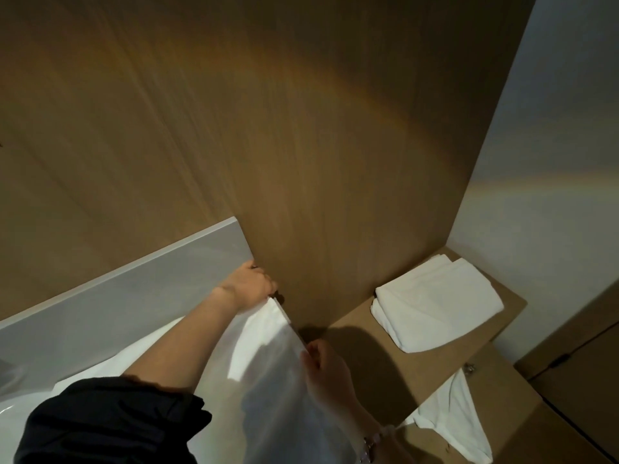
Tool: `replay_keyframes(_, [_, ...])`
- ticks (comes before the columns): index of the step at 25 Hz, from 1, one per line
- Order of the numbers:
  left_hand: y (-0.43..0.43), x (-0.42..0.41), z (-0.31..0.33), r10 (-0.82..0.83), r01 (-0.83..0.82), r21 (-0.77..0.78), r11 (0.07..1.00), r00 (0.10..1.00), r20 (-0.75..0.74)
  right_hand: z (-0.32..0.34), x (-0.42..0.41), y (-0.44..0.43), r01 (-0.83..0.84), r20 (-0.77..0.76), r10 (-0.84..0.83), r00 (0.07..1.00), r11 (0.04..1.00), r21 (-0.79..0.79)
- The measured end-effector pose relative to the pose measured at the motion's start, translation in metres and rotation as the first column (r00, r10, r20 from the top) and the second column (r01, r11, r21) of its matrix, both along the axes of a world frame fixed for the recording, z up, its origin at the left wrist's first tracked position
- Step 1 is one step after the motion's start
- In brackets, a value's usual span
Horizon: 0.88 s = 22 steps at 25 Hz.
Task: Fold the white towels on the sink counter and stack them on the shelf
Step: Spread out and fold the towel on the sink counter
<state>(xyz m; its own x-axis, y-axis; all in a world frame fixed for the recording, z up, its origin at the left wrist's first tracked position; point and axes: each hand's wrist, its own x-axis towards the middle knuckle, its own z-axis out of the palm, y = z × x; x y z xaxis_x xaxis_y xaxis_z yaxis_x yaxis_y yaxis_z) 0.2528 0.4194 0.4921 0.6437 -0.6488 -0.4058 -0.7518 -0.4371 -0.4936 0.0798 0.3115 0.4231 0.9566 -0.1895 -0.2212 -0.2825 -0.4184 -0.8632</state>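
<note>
— At the white sink counter [20, 416], what are the two hands doing?

— They hold up a thin white cloth towel [268, 370], stretched between them. Its top edge slants from upper left down to lower right, close along the front edge of a tall brown wooden panel [301, 162], and the rest hangs down.

— How does each hand sit?

— The left arm, in a pushed-up black sleeve [110, 423], reaches forward and up. The left hand [249, 284] is knuckles-up at the far corner, fingers curled round the cloth. The right hand [321, 363] is nearer and lower, with thumb and fingers pinching the same edge. A beaded bracelet [370, 443] circles that wrist.

— Where are the other towels?

— To the right, a stack of folded white towels [435, 303] lies on the brown wooden shelf [361, 346], against the panel and near a pale wall [552, 162]. Below the shelf's front edge, a loose white towel [459, 420] hangs crumpled.

— What lies behind the counter?

— A grey backsplash strip [117, 296] runs along it and ends at the panel, just beside the left hand.
</note>
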Motion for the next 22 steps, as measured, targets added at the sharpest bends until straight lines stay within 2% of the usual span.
replay_keyframes(4, [0.006, -0.007, -0.005, 0.079, -0.075, -0.118, 0.99, 0.997, 0.026, 0.001, -0.004, 0.003, 0.048, 0.002, -0.048, 0.999, 0.999, 0.012])
replay_keyframes(6, [0.011, -0.013, -0.012, 0.123, -0.111, -0.253, 0.961, 0.992, 0.033, 0.004, -0.003, 0.003, 0.039, -0.005, -0.039, 0.999, 0.999, 0.025])
replay_keyframes(7, [0.016, -0.018, -0.018, 0.162, -0.13, -0.386, 0.913, 0.985, 0.051, 0.005, -0.002, 0.004, 0.021, -0.005, -0.021, 1.0, 1.0, 0.02])
replay_keyframes(9, [0.026, -0.035, -0.031, 0.322, -0.206, -0.68, 0.704, 0.946, 0.046, 0.007, -0.001, 0.007, 0.018, -0.006, -0.018, 1.0, 1.0, -0.003])
replay_keyframes(10, [0.032, -0.045, -0.04, 0.386, -0.254, -0.776, 0.577, 0.922, -0.014, 0.007, -0.001, 0.009, 0.031, -0.011, -0.031, 0.999, 1.0, -0.001])
replay_keyframes(11, [0.036, -0.055, -0.048, 0.416, -0.304, -0.814, 0.494, 0.905, -0.086, 0.007, 0.0, 0.009, 0.04, -0.021, -0.04, 0.999, 0.999, 0.013])
replay_keyframes(12, [0.038, -0.064, -0.056, 0.413, -0.381, -0.793, 0.475, 0.892, -0.181, 0.007, 0.0, 0.01, 0.043, -0.043, -0.041, 0.998, 0.999, 0.03])
replay_keyframes(15, [0.037, -0.072, -0.067, 0.427, -0.582, -0.628, 0.516, 0.811, -0.4, 0.009, 0.0, 0.009, 0.038, -0.097, -0.031, 0.995, 0.997, 0.07])
replay_keyframes(19, [0.029, -0.062, -0.058, 0.486, -0.64, -0.435, 0.633, 0.767, -0.42, 0.015, -0.003, 0.006, 0.056, -0.085, -0.053, 0.995, 0.998, 0.033])
replay_keyframes(22, [0.027, -0.057, -0.054, 0.516, -0.683, -0.361, 0.635, 0.723, -0.46, 0.034, -0.006, -0.004, -0.069, -0.058, 0.062, 0.996, 0.989, -0.127])
